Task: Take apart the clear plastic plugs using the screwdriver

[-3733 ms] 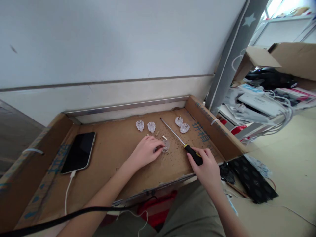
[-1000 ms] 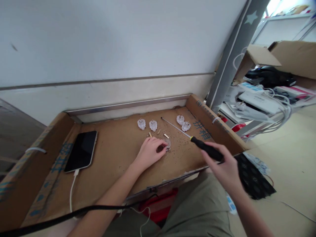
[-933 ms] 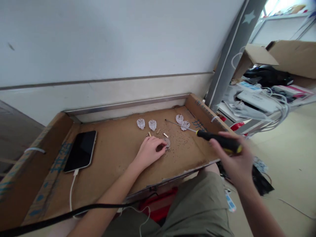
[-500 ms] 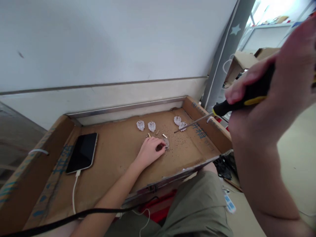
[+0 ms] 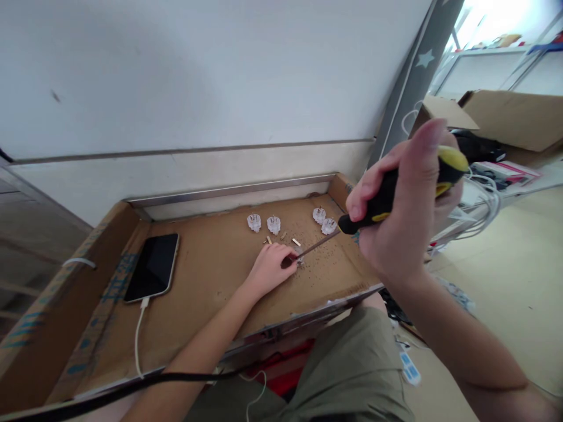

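My right hand [image 5: 404, 199] grips the black and yellow handle of a screwdriver [image 5: 321, 241]. The shaft slants down to the left, and its tip is at the fingertips of my left hand [image 5: 273, 266]. Those left fingers are curled in a pinch on a small clear plastic piece [image 5: 300, 258], mostly hidden by the hand, on the cardboard. Small dark screws or bits lie scattered around it. Close by are a brass-coloured strip [image 5: 270, 240] and a pale metal strip [image 5: 296, 242]. Clear plug parts with metal pins stand behind, among them one plug part [image 5: 273, 224] and another [image 5: 329, 226].
A cardboard-lined tray [image 5: 206, 246] with raised sides sits against a white wall. At its left lies a phone [image 5: 152, 267] with a white cable [image 5: 137, 346]. A black cable [image 5: 176, 376] crosses in front. An open cardboard box [image 5: 514, 117] stands at the right.
My right hand has come down and left with the screwdriver, bringing its tip from above the tray to my left fingertips. My left hand stays nearly in place.
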Demonstrator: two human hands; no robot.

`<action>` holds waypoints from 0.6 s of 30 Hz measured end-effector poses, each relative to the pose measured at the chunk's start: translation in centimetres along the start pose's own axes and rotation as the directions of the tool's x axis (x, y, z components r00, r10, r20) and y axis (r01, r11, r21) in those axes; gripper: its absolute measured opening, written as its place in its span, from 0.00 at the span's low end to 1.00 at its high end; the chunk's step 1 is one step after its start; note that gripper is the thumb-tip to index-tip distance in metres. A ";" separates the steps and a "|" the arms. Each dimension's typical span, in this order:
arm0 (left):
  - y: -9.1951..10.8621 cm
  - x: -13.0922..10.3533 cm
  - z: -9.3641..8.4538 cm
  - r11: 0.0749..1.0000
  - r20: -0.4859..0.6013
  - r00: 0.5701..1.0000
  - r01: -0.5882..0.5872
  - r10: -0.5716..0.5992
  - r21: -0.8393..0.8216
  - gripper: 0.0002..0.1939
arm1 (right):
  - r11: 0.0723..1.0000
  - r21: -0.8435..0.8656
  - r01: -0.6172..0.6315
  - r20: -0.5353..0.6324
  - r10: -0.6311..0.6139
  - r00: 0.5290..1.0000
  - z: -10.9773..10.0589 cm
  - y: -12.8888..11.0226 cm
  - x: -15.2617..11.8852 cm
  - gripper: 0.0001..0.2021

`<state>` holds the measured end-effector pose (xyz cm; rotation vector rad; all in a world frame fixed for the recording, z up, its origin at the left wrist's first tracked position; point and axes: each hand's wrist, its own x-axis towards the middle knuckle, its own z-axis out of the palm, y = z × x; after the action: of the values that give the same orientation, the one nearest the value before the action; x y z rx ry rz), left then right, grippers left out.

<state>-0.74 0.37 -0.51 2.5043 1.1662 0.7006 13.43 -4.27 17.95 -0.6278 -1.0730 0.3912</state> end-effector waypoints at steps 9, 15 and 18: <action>0.1 0.1 0.0 1.000 -0.001 1.000 0.010 -0.010 -0.004 0.04 | 0.998 0.025 -0.056 -0.094 0.058 0.994 0.4 0.1 0.6 0.18; 0.0 0.1 0.1 1.000 -0.006 1.000 -0.002 0.002 0.011 0.04 | 0.996 -0.010 -0.091 -0.061 0.090 0.994 0.4 0.4 0.8 0.17; -0.1 0.1 0.1 1.000 -0.001 1.000 -0.001 0.001 0.005 0.04 | 0.993 -0.042 -0.110 -0.075 0.106 0.991 0.1 0.6 0.9 0.19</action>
<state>-0.69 0.45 -0.59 2.5097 1.1683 0.7000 13.75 -3.31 18.19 -0.7381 -0.9836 0.4354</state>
